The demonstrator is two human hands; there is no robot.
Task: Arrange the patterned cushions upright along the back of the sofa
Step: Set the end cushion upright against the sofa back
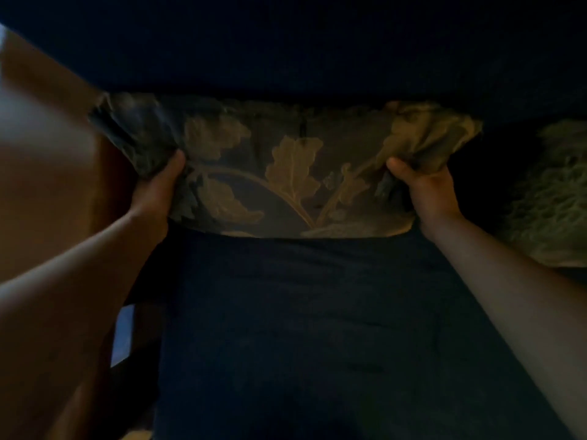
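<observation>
A dark cushion with a gold leaf pattern (pixel 286 166) stands against the back of the dark blue sofa (pixel 317 328), its lower edge on the seat. My left hand (pixel 155 192) grips its left side and my right hand (pixel 425 188) grips its right side, thumbs on the front face. A second patterned cushion (pixel 552 198), greenish, lies at the far right against the sofa back, partly cut off by the frame edge. The scene is very dim.
A brown wooden surface (pixel 47 169), perhaps the sofa's arm or a side panel, rises at the left. A small pale patch of floor (pixel 122 335) shows beside the seat's left edge. The sofa back (pixel 301 52) is dark and fills the top.
</observation>
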